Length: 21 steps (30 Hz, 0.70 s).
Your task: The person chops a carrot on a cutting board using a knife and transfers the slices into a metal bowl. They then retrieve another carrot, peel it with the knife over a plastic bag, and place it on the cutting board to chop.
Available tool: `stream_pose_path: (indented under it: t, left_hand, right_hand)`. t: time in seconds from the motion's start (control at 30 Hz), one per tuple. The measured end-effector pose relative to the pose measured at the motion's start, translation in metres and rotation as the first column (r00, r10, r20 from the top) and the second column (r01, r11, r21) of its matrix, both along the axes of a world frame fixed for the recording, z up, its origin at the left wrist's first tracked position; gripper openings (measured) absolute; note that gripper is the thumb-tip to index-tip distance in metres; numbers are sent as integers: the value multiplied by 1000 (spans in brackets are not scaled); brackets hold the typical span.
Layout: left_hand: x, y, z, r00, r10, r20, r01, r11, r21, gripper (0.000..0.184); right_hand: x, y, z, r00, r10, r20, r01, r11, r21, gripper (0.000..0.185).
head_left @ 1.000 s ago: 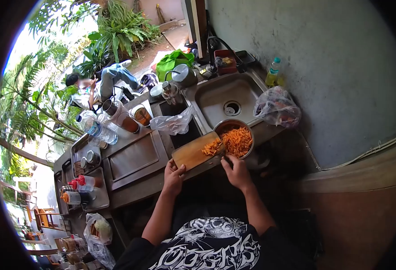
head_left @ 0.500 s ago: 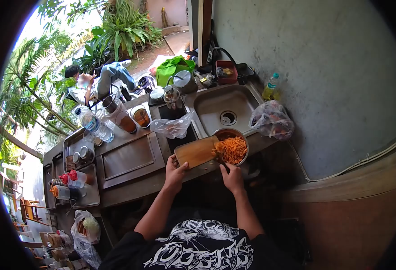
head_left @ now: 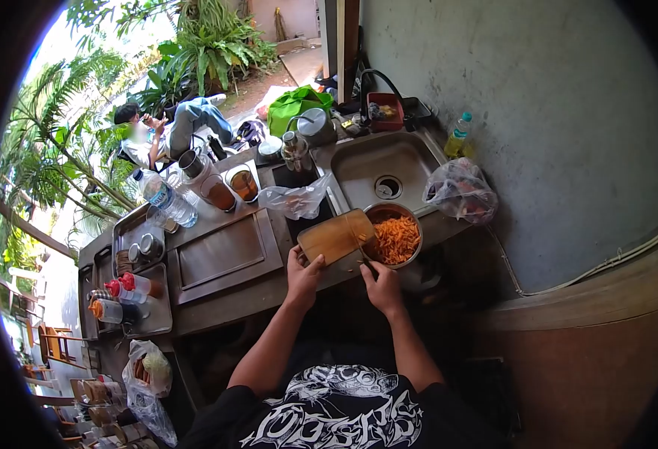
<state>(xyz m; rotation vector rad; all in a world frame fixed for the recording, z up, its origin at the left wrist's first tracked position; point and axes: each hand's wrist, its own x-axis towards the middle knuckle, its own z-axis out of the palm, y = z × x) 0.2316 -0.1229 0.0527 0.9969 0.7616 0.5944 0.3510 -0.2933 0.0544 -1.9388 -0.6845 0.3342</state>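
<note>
My left hand (head_left: pixel 304 275) is closed on the near left corner of a wooden cutting board (head_left: pixel 329 238), thumb on top. The board tilts toward a round metal bowl (head_left: pixel 416 254) at its right end. Shredded carrot (head_left: pixel 395 239) fills much of the bowl, and a few shreds cling to the board's right part. My right hand (head_left: pixel 382 288) is closed around the dark handle of a knife (head_left: pixel 364 255), just below the bowl's left rim. Its thin blade lies against the board and is hard to make out.
Behind the bowl is a metal sink (head_left: pixel 344 161). A filled plastic bag (head_left: pixel 463 193) sits to its right, near a bottle of yellow liquid (head_left: pixel 457 136). Left stand glasses of brown drink (head_left: pixel 218 194), a water bottle (head_left: pixel 166 200) and a tray (head_left: pixel 166 318) of squeeze bottles. A person (head_left: pixel 194 123) sits beyond.
The knife has shifted left across the board's right end, and fewer carrot shreds show on the board. The whole view has shifted slightly. Both hands keep their hold.
</note>
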Motion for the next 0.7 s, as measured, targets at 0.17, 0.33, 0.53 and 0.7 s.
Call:
stream_pose_path:
  t: [0.17, 0.33, 0.53, 0.7]
  left_hand:
    - [4, -9, 11, 999, -24, 47, 20, 996, 88, 46]
    - [-7, -12, 2, 996, -10, 84, 6, 999, 52, 45]
    - [-8, -21, 2, 997, -47, 69, 40, 994, 98, 46]
    - [-3, -25, 16, 995, -94, 35, 78, 941, 330, 45]
  right_hand:
    - [16, -7, -21, 982, -160, 99, 169, 982, -89, 41]
    - [23, -16, 10, 973, -229, 29, 231, 968, -102, 40]
    - [29, -17, 8, 995, -83, 63, 92, 982, -166, 38]
    - [59, -20, -7, 978, 6, -210, -4, 1000, 7, 37]
